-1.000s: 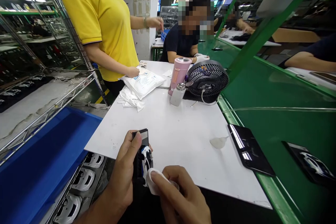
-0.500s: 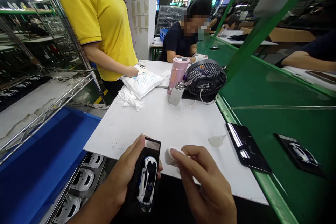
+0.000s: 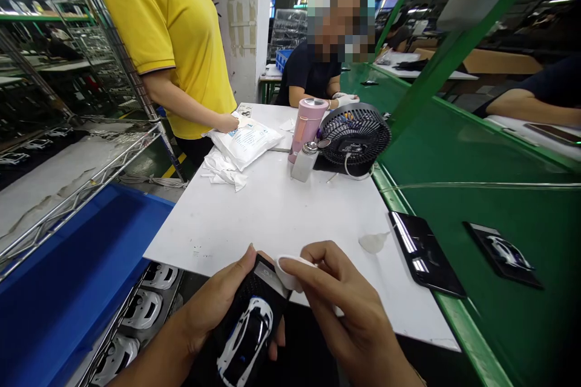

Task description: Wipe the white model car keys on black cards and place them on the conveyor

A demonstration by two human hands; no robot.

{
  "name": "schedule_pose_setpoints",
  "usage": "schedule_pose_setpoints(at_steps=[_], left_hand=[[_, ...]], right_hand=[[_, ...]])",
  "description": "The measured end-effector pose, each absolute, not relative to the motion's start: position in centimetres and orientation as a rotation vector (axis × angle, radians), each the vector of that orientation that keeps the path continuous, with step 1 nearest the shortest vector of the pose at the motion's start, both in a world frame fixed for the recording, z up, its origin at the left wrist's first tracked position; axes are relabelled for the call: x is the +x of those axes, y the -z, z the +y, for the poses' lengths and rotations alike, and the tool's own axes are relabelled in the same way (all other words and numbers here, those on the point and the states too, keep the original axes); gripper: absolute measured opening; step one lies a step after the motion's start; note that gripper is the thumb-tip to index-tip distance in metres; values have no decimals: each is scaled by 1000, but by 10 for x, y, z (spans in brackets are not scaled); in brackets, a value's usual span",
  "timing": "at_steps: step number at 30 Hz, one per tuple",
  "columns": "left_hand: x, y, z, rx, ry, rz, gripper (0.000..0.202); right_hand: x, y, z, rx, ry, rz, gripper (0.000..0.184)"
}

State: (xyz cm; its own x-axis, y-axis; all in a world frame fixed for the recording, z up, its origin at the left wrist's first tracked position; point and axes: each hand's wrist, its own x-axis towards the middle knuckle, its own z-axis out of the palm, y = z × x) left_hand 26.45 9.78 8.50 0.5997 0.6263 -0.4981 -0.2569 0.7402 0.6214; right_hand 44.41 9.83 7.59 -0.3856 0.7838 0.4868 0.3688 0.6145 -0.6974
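Observation:
My left hand (image 3: 218,305) grips a black rectangular panel (image 3: 247,338) with a glossy white sports car (image 3: 245,335) on its face, tilted across the palm. My right hand (image 3: 338,308) pinches a white wipe (image 3: 288,272) between thumb and fingers. That wipe presses on the panel's upper end, near a small grey-silver patch. Part of the panel's edge is hidden behind the wipe and my fingers. Both hands are just above the near edge of a white work table (image 3: 254,217).
Left of my hands are a blue bin (image 3: 77,278) and a wire rack (image 3: 77,193) holding white car shells. Right of the table, a green belt (image 3: 454,205) carries black panels. Further on are a fan (image 3: 354,134), pink bottle (image 3: 308,127), white bag (image 3: 245,142), and two people.
The wipe has moved left from beside the panel onto its upper end. The panel has tilted and dropped lower in my left hand. The car panel on the green belt has shifted left.

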Motion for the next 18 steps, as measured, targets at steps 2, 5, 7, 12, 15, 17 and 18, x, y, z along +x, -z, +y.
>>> schedule_pose_setpoints(at_steps=[2,5,7,12,15,17,18], left_hand=[[261,-87,97,548,-447,742,67],[254,-86,98,524,-430,718,71],[252,-84,99,512,-446,698,68],[258,-86,102,508,-422,768,59],[256,-86,104,503,-488,778,56],[252,-86,104,517,-513,743,58],[250,-86,104,517,-508,733,59]], right_hand=[[441,-76,100,-937,-584,-2071,40],[442,-73,99,-889,-590,-2125,42],[444,-72,98,-811,-647,-2103,44],[437,-77,98,-815,-657,-2150,42],[438,-78,98,-796,-717,-2165,42],[444,-77,95,-771,-853,-2168,44],[447,-76,95,-771,-906,-2167,45]])
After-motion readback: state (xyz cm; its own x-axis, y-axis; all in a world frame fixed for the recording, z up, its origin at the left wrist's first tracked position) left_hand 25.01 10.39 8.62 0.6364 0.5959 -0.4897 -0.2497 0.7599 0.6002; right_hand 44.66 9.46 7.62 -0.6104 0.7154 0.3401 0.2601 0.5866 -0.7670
